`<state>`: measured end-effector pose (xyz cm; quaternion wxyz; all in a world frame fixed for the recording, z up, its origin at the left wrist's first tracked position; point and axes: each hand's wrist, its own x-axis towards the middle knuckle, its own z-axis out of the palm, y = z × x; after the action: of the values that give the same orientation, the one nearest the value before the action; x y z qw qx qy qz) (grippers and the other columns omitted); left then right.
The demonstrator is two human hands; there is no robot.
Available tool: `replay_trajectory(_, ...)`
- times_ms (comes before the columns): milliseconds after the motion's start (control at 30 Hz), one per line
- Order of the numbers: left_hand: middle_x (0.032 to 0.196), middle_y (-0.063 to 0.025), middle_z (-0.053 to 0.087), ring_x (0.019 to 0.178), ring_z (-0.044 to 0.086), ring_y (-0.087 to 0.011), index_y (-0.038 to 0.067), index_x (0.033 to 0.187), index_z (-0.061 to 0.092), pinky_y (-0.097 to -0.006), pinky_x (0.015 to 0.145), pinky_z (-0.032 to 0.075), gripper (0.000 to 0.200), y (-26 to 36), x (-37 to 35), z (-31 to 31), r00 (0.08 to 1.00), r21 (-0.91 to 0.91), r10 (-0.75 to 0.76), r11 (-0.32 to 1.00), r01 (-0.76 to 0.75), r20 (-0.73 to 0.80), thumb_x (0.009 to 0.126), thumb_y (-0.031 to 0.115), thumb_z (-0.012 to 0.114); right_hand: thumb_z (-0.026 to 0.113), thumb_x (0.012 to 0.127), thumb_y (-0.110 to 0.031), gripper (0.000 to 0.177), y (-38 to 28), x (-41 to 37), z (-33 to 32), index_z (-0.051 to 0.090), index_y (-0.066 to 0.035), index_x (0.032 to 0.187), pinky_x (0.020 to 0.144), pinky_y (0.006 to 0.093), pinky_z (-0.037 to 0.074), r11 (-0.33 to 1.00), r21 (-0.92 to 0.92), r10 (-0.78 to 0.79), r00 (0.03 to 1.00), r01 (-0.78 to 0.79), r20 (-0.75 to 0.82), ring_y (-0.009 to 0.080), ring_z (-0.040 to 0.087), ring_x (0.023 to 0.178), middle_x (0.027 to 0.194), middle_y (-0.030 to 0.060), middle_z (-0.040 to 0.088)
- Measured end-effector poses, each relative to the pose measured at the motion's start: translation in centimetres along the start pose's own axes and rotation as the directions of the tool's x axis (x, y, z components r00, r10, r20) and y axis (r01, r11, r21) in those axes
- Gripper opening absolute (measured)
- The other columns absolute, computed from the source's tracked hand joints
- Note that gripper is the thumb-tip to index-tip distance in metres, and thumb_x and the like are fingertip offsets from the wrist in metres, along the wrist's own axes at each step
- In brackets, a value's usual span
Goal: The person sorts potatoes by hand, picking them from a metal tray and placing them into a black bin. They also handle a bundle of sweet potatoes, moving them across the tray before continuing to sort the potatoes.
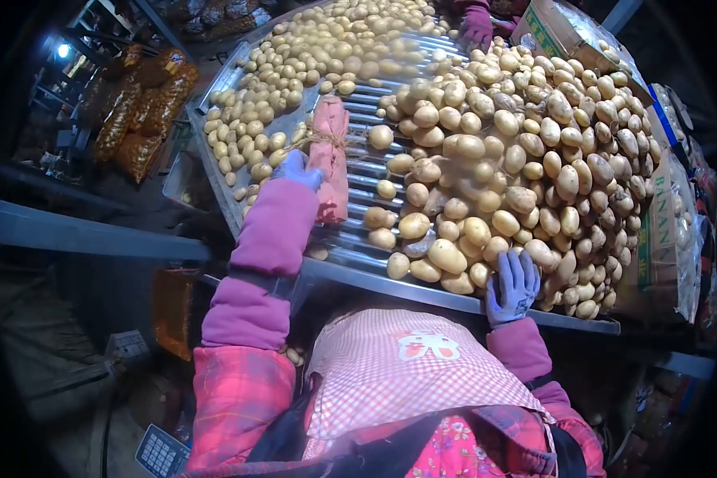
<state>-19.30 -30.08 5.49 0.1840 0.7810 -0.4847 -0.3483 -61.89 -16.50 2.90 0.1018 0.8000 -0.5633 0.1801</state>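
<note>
My left hand (299, 170), in a lavender glove, is at the left side of a pink cloth-wrapped bar (331, 163) tied with twine. Its thumb is apart from the fingers and lies by the bar; the fingertips are partly hidden, near small potatoes (256, 147). My right hand (515, 287), gloved too, lies open with fingers stretched against the front of a big heap of larger potatoes (534, 151). The pink bar stands on a slatted metal table (358, 111), between the small potatoes and the large heap. A few potatoes lie on the slats beside it.
Another person's gloved hand (476, 28) is at the table's far side. Cardboard boxes (653, 239) stand along the right. Filled net sacks (145, 103) are at the back left. The table's metal front edge (454, 301) runs before my apron. A keypad device (162, 452) sits low at left.
</note>
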Motion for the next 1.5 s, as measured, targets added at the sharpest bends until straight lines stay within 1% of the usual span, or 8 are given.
replay_trajectory(300, 0.100, -0.0253, 0.063, 0.094, 0.063, -0.0392, 0.003, 0.109, 0.056, -0.0462, 0.081, 0.048, 0.040, -3.6, -1.4, 2.0, 0.978, 0.321, 0.184, 0.936, -0.144, -0.098, 0.076, 0.024, 0.062, 0.063, 0.080, -0.022, 0.056, -0.1, -0.3, 0.3, 0.051, -0.014, 0.135, 0.107, 0.0515, 0.028, 0.999, -0.045, -0.004, 1.000, 0.002, -0.028, 0.0329, 0.040, 0.130, 0.135, 0.0088, 0.050)
replay_trajectory(700, 0.080, -0.0041, 0.063, 0.064, 0.054, -0.0116, 0.003, 0.093, 0.060, -0.0271, 0.058, 0.045, 0.023, 0.9, -4.4, 3.0, 0.859, -0.411, 0.473, 0.756, -0.510, -0.196, 0.078, 0.014, 0.073, 0.065, 0.074, -0.023, 0.056, -0.3, -0.5, -0.1, 0.054, -0.014, 0.128, 0.103, 0.0519, 0.031, 0.996, 0.071, 0.063, 0.997, -0.060, -0.041, 0.0333, 0.043, 0.127, 0.129, 0.0103, 0.053)
replay_trajectory(900, 0.080, 0.0006, 0.062, 0.064, 0.054, -0.0056, 0.005, 0.101, 0.060, -0.0206, 0.056, 0.042, 0.024, 18.5, -12.4, 10.8, 0.653, -0.696, 0.650, 0.671, -0.254, 0.389, 0.082, 0.012, 0.072, 0.065, 0.072, -0.020, 0.050, 0.6, -1.7, 1.8, 0.056, -0.013, 0.121, 0.101, 0.0505, 0.034, 0.975, 0.224, 0.060, 0.977, -0.013, -0.205, 0.0330, 0.042, 0.126, 0.128, 0.0125, 0.050)
replay_trajectory(967, 0.080, -0.0002, 0.062, 0.067, 0.057, -0.0080, 0.004, 0.104, 0.060, -0.0230, 0.059, 0.046, 0.027, 24.6, -15.6, 15.0, 0.529, -0.732, 0.720, 0.635, -0.245, 0.448, 0.082, 0.012, 0.073, 0.065, 0.073, -0.018, 0.036, 0.4, -0.2, -4.4, 0.059, -0.012, 0.108, 0.098, 0.0499, 0.035, 0.799, 0.468, 0.120, 0.863, -0.378, 0.491, 0.0314, 0.046, 0.120, 0.123, 0.0117, 0.051)
replay_trajectory(1033, 0.085, -0.0022, 0.064, 0.068, 0.059, -0.0096, 0.002, 0.105, 0.060, -0.0248, 0.061, 0.048, 0.027, 29.5, -16.9, 21.4, 0.424, -0.766, 0.836, 0.515, -0.385, 0.349, 0.083, 0.013, 0.072, 0.064, 0.076, -0.021, 0.032, 0.8, -1.4, -0.5, 0.060, -0.013, 0.106, 0.099, 0.0495, 0.034, 0.924, 0.381, 0.047, 0.984, 0.023, -0.174, 0.0314, 0.046, 0.120, 0.120, 0.0117, 0.053)
replay_trajectory(1167, 0.098, -0.0098, 0.065, 0.082, 0.061, -0.0116, 0.004, 0.133, 0.046, -0.0255, 0.071, 0.051, 0.052, 34.7, -22.0, 29.1, 0.458, -0.840, 0.778, 0.530, -0.113, 0.430, 0.087, 0.016, 0.069, 0.057, 0.084, -0.028, 0.046, 0.9, -2.8, 4.7, 0.056, -0.013, 0.128, 0.111, 0.0544, 0.024, 0.839, 0.528, 0.164, 0.986, -0.134, -0.010, 0.0369, 0.038, 0.133, 0.138, 0.0147, 0.047)
replay_trajectory(1300, 0.115, -0.0084, 0.061, 0.101, 0.058, -0.0134, 0.006, 0.139, 0.043, -0.0274, 0.089, 0.048, 0.050, 31.3, -21.0, 28.6, 0.320, -0.788, 0.886, 0.451, -0.419, 0.337, 0.093, 0.013, 0.061, 0.062, 0.082, -0.028, 0.049, 7.4, -6.9, -6.4, 0.055, -0.014, 0.129, 0.106, 0.0524, 0.031, 0.835, 0.323, 0.548, 0.615, -0.446, -0.567, 0.0349, 0.041, 0.129, 0.137, 0.0133, 0.047)
replay_trajectory(1500, 0.108, -0.0093, 0.064, 0.094, 0.062, -0.0161, -0.002, 0.131, 0.049, -0.0288, 0.085, 0.050, 0.037, 21.9, -18.2, 22.0, 0.600, -0.661, 0.703, 0.662, -0.354, 0.382, 0.097, 0.012, 0.052, 0.066, 0.082, -0.031, 0.052, 21.1, -8.0, -10.3, 0.054, -0.015, 0.130, 0.099, 0.0509, 0.039, 0.808, -0.124, 0.392, 0.683, -0.576, -0.616, 0.0324, 0.044, 0.125, 0.137, 0.0097, 0.047)
